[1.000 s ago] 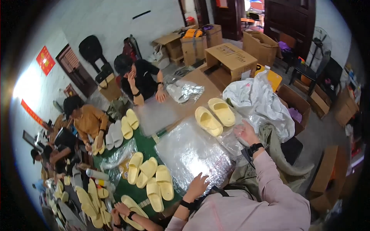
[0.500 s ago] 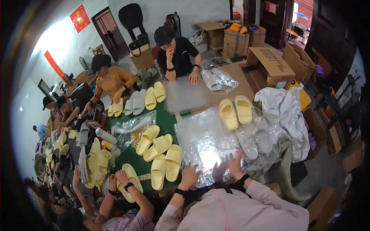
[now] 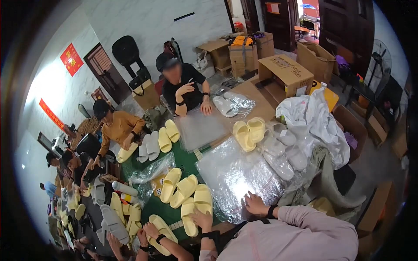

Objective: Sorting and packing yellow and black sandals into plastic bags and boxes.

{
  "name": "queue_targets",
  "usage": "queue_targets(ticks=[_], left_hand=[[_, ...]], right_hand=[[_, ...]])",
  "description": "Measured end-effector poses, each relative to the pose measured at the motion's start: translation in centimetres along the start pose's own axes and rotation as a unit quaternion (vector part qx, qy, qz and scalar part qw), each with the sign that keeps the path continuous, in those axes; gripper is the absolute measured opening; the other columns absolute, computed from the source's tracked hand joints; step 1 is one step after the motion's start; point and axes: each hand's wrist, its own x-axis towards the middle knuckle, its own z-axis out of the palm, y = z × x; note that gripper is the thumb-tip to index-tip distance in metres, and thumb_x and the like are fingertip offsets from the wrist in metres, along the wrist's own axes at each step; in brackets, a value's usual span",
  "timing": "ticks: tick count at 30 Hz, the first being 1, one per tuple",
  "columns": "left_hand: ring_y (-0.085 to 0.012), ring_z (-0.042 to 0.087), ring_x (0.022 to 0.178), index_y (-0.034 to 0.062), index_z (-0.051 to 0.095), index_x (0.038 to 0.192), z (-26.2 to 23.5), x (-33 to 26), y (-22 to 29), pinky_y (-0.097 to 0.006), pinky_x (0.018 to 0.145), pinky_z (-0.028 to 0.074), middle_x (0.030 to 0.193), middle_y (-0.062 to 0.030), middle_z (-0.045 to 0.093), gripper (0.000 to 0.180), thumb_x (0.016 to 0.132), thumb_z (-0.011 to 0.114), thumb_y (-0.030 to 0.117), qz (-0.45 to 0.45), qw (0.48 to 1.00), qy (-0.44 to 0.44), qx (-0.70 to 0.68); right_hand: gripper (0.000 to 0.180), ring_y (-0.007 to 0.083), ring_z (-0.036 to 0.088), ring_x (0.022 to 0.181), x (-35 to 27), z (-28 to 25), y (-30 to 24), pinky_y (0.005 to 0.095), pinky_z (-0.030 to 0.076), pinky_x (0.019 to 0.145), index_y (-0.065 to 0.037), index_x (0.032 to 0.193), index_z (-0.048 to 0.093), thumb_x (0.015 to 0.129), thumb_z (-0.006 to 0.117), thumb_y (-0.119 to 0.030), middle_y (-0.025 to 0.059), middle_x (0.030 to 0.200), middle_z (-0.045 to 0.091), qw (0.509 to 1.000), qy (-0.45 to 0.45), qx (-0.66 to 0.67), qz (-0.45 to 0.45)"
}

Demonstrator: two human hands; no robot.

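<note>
My left hand [image 3: 202, 219] reaches onto the near end of a pair of yellow slippers [image 3: 203, 198] lying on the green mat [image 3: 150, 204]. Its fingers are stretched out on the slippers and do not close around them. Flat on a stack of clear plastic bags [image 3: 230, 167], my right hand [image 3: 255, 203] spreads its fingers, holding nothing. Another yellow pair [image 3: 170, 185] lies just beyond my left hand. Past the bags is a further yellow pair [image 3: 249, 132], beside several pale slippers [image 3: 278, 164] in clear plastic.
A co-worker's hands touch a yellow slipper [image 3: 162, 232] close on my left. Across the table sits a person in black [image 3: 185, 85], behind more clear bags [image 3: 202, 130]. A white sack [image 3: 311, 117] and an open carton [image 3: 285, 71] stand at the right.
My left hand has moved left from the bags to the yellow slippers. My right hand has shifted slightly left over the bags. The person in black has lowered a hand. The view has turned.
</note>
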Motion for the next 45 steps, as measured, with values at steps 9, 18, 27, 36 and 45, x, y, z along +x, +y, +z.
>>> queue_targets(ticks=[9,18,27,36,45], left_hand=[[-0.0462,0.043,0.111,0.0035,0.05,0.123,1.7,3.7,-4.7,-0.049,0.09,0.038,0.115,-0.0321,0.049,0.053,0.075,0.064,0.02,0.041,0.992,-0.049,-0.113],[-0.0421,0.052,0.095,0.0138,0.06,0.114,3.2,5.6,-4.7,-0.046,0.083,0.042,0.102,-0.029,0.055,0.04,0.075,0.069,0.016,0.001,0.983,0.014,-0.185],[-0.0279,0.05,0.106,0.0003,0.036,0.135,5.9,8.0,-7.3,-0.034,0.088,0.041,0.121,-0.021,0.049,0.061,0.078,0.059,0.005,0.047,0.975,-0.087,-0.201],[-0.0213,0.054,0.094,-0.006,0.033,0.134,3.0,4.4,-1.7,-0.028,0.078,0.045,0.119,-0.0183,0.052,0.055,0.083,0.052,0.004,0.02,0.921,-0.15,-0.359],[-0.0185,0.053,0.083,0.0043,0.034,0.137,5.3,3.7,-0.9,-0.029,0.075,0.045,0.112,-0.0154,0.055,0.06,0.081,0.055,0.003,0.021,0.936,-0.103,-0.335]], right_hand=[[0.055,0.0403,0.033,0.124,-1.6,1.1,1.8,0.0563,0.031,0.096,-0.006,0.126,0.039,0.077,0.053,-0.026,0.0217,0.134,0.033,0.992,-0.097,-0.076,0.04],[0.051,0.0309,0.044,0.117,-2.4,0.0,1.4,0.0496,0.035,0.094,-0.013,0.125,0.044,0.075,0.051,-0.016,0.0144,0.125,0.047,0.988,-0.107,-0.086,0.065],[0.05,0.0265,0.039,0.123,-2.1,2.2,1.4,0.0487,0.032,0.096,-0.012,0.126,0.044,0.077,0.054,-0.02,0.0078,0.134,0.042,0.973,-0.149,-0.17,-0.039],[0.054,0.0249,0.039,0.124,-3.2,2.7,4.2,0.05,0.034,0.094,-0.008,0.129,0.041,0.077,0.052,-0.021,0.0091,0.136,0.039,0.968,-0.181,-0.17,-0.041],[0.046,0.0273,0.056,0.102,-2.8,1.6,5.8,0.048,0.041,0.084,-0.007,0.119,0.047,0.075,0.053,-0.021,0.0091,0.117,0.053,0.97,-0.201,-0.124,-0.063]])
